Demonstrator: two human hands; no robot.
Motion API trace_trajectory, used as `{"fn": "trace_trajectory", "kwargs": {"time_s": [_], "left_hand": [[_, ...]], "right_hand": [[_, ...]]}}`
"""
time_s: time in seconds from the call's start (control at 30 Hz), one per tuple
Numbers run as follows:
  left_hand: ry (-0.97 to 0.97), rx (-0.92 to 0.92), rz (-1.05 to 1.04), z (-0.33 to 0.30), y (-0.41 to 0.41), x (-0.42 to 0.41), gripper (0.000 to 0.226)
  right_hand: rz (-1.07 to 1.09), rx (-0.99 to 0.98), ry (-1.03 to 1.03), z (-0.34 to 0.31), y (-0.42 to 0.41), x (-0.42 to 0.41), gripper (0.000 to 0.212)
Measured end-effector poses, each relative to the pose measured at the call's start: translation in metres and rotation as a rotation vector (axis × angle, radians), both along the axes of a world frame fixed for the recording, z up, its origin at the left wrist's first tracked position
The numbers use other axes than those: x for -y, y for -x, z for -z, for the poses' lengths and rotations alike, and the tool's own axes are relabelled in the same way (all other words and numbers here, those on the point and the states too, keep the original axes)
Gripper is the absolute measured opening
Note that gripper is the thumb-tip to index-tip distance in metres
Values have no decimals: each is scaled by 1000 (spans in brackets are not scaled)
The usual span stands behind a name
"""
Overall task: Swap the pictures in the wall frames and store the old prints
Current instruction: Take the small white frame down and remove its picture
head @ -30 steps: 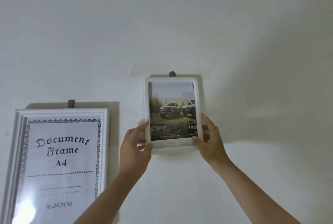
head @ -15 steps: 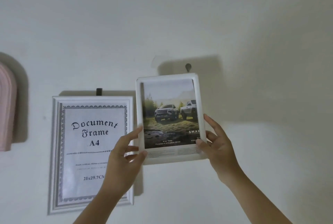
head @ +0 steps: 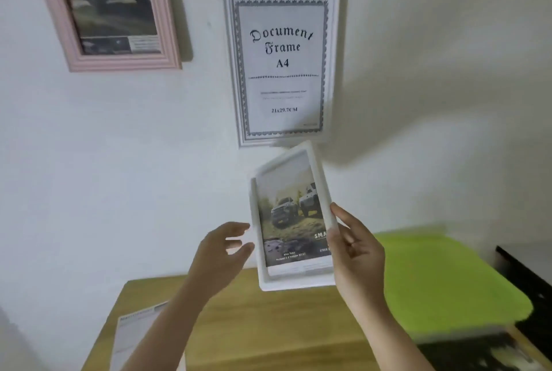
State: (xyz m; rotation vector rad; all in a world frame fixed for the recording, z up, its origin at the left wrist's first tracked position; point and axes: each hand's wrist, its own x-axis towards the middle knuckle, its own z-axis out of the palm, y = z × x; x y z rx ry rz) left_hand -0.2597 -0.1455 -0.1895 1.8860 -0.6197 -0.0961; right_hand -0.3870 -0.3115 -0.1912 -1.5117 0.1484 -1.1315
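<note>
I am looking down along a plain white wall (head: 104, 161) toward a wooden table (head: 268, 326) that stands against it. A printed sheet (head: 131, 331) lies on the table near its left edge, partly under my left forearm. To the right of the table is a bright green surface (head: 442, 281), and past that something black (head: 525, 275) that is too blurred for me to name. Two frames hang on the wall: a pink arched frame (head: 119, 61) at the upper left holding a dark vehicle picture, and beside it a white document frame (head: 280, 62) on a dark hook, its insert reading "Document Frame A4". The small white picture frame (head: 291, 221), with a print of two off-road vehicles in it, is off the wall and in the air above the table's back edge, just under the document frame and tilted with its top leaning to the right. My right hand (head: 355, 254) grips its lower right edge, thumb across the front border and fingers curled behind. My left hand (head: 221, 254) is at the frame's left edge with fingers loosely spread and reaching toward it; I see a sliver of wall between the fingertips and the frame, so it does not hold it, though motion blur makes the contact hard to judge.
</note>
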Motion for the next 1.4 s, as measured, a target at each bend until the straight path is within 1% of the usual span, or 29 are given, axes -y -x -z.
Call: {"fn": "trace_trajectory", "kwargs": {"time_s": [0.07,0.13,0.23,0.3,0.4,0.5,0.6,0.7,0.8,0.87,0.97,1.07,1.13,1.17,1.27,1.33,1.4], "left_hand": [[71,-37,-38,5,15,-17,24],[134,-67,17,1,31,-23,21],[68,-75,124,2,51,-32,23],[13,-87,139,5,58,-35,24],[-61,-83,64,10,62,-37,25],[-90,-56,0,15,67,-38,24],[-110,4,-54,16,69,-40,20],[-149,-5,-80,20,63,-45,17],[-187,-10,-102,28,57,-54,16],[-200,-33,-112,36,51,-62,16],[-97,-184,-95,54,43,-75,16],[16,-349,-87,78,40,-83,17],[48,-375,-105,97,39,-85,22],[47,-364,-127,107,39,-84,26],[-14,-328,-166,136,44,-83,32],[-76,-367,-130,160,51,-86,37],[-126,-438,-75,185,58,-89,51]], "right_hand": [[2,-43,-5,29,9,-33,39],[36,-80,15,51,16,-55,39],[51,-145,92,80,25,-90,36],[65,-170,158,93,31,-108,34],[100,-183,219,107,39,-126,35],[140,-236,291,115,47,-137,37],[81,-277,318,119,53,-143,41],[-63,-316,179,121,60,-142,50],[-33,-374,65,131,62,-128,51],[11,-502,13,141,63,-114,49],[5,-707,-78,159,64,-96,52],[-104,-758,-206,173,63,-86,48],[-109,-777,-182,185,62,-84,46],[-92,-788,-164,191,62,-83,48],[-35,-813,-156,206,61,-85,56],[1,-837,-130,216,61,-87,57],[24,-884,-109,227,60,-86,58]]}}
